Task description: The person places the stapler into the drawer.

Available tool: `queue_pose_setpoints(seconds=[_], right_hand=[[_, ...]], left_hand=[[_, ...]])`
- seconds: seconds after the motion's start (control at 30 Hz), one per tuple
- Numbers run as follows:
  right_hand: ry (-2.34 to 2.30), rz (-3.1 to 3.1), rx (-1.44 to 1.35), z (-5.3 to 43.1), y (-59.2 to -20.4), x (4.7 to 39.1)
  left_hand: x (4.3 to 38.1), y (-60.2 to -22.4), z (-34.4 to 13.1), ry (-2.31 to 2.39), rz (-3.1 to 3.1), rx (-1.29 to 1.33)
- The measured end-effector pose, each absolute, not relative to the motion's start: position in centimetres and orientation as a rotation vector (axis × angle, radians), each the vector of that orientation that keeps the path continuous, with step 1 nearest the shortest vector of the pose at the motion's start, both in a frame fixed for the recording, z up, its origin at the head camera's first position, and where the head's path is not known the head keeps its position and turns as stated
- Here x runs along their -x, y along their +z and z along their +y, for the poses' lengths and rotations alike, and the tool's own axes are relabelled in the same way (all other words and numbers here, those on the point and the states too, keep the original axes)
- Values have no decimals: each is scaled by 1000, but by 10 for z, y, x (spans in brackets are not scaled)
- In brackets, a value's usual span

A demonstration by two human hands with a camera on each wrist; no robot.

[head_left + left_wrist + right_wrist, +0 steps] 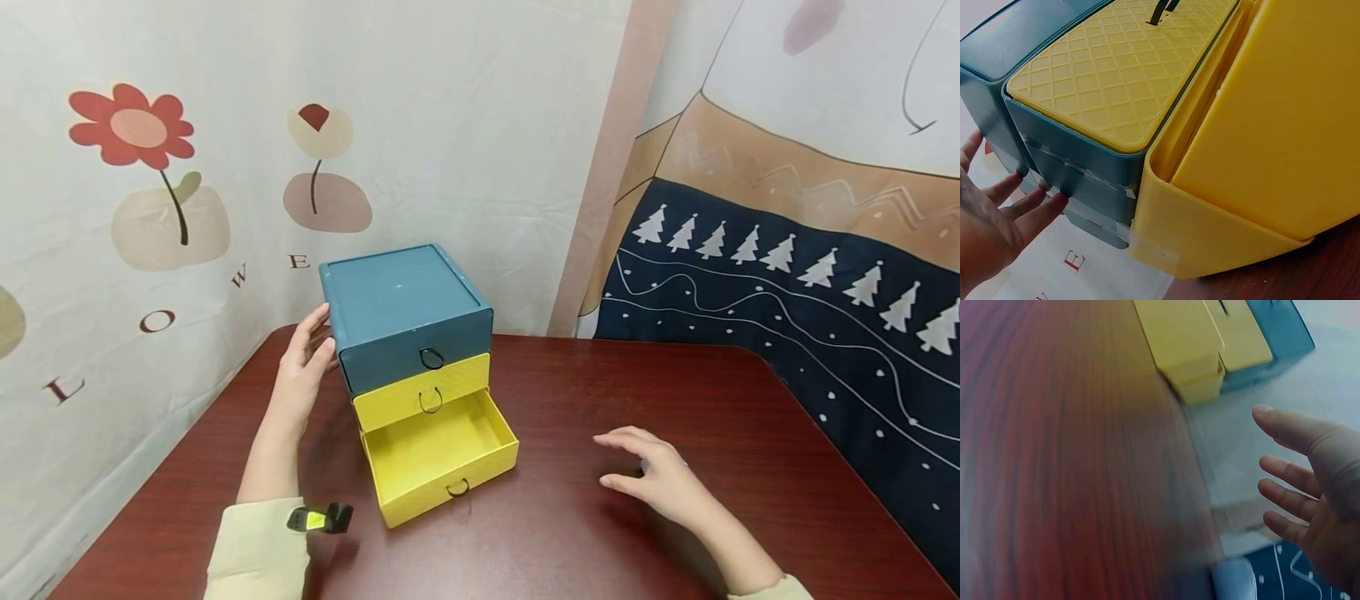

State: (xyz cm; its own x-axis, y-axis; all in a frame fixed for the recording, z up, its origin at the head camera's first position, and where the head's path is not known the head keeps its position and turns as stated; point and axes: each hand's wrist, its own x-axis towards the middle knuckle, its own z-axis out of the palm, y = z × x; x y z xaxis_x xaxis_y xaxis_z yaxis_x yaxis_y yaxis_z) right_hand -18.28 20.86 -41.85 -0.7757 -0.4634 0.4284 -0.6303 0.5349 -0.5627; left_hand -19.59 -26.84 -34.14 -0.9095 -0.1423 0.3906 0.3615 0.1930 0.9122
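A small drawer unit (pixel 405 292) stands on the table, with a blue top and yellow drawer fronts below. Its bottom yellow drawer (pixel 450 483) is pulled out, and nothing lies in the part I can see. The middle yellow drawer (pixel 408 404) and the blue top drawer (pixel 390 360) are pushed in, each with a dark loop handle. My left hand (pixel 300 375) is at the unit's left side; in the left wrist view its spread fingertips (pixel 1054 203) touch the blue side wall. Right of the unit, my right hand (pixel 660 475) hovers over the table, fingers loosely bent, holding nothing.
The dark red wooden table (pixel 555 517) carries the unit left of its middle. Behind it hangs a pale cloth (pixel 465 125) printed with flowers and letters. A navy cloth section (pixel 750 308) with white trees hangs at the right. My left sleeve bears a black strap device (pixel 322 518).
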Motion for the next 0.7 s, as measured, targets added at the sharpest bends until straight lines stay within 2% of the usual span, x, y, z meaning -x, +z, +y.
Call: queue_pose_setpoints(seconds=[0.37,0.7], right_hand=[[1021,-2645,-802,258,-425,190],[1026,-2775,-725,278,-433,194]], left_hand=[[196,-341,-268,-1769,-2082,211],[196,-340,-269,-1783,-2065,235]])
